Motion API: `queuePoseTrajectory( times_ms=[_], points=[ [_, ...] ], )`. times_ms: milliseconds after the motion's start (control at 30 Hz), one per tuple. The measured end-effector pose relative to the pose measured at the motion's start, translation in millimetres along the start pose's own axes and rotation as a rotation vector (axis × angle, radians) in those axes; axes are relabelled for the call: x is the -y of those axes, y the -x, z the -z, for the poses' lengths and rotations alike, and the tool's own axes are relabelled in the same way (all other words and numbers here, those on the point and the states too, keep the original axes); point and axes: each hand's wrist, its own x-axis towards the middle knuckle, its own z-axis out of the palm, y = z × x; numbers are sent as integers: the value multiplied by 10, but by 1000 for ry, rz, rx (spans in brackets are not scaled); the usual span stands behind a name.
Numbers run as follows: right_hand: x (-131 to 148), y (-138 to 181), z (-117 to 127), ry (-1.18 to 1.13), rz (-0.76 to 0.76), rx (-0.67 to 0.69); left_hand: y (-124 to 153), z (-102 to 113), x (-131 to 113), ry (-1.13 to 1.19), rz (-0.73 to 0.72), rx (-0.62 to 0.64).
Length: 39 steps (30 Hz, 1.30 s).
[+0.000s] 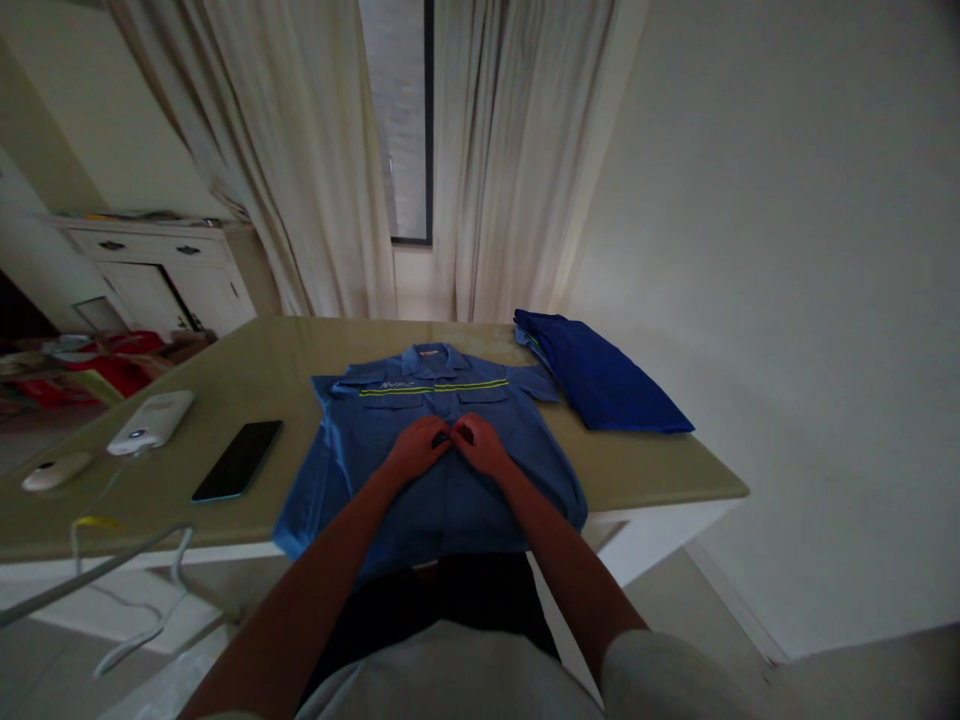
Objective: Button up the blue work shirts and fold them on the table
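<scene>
A blue short-sleeved work shirt (390,425) lies front up on the table, its collar toward the window and its hem hanging over the near edge. Yellow stripes cross its chest above two pocket flaps. My left hand (418,447) and my right hand (482,445) meet at the front placket, just below the chest pockets. Both have their fingers closed in a pinch on the shirt's placket. Whether a button sits between the fingertips is too small to make out.
Folded dark blue cloth (600,375) lies at the table's right end. On the left are a black phone (238,461), a white device (151,421) and a small rounded white object (57,471). A white hanger (146,630) and cable hang near the front left edge of the table (645,470).
</scene>
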Motion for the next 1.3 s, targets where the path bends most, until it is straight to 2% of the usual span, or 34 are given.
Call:
queuePoseTrajectory(
  times_ms=[533, 933, 1167, 1300],
  points=[
    [-102, -44, -54, 24, -32, -7, -9, -5, -26, -32, 9, -19],
    [-68, -51, -51, 36, -36, 44, -25, -23, 20, -93, -11, 24],
    [-44, -52, -15, -28, -126, 22, 2, -7, 5, -127, -27, 30],
    [4, -74, 44, -24, -141, -49, 10, -5, -17, -150, -47, 7]
  ],
)
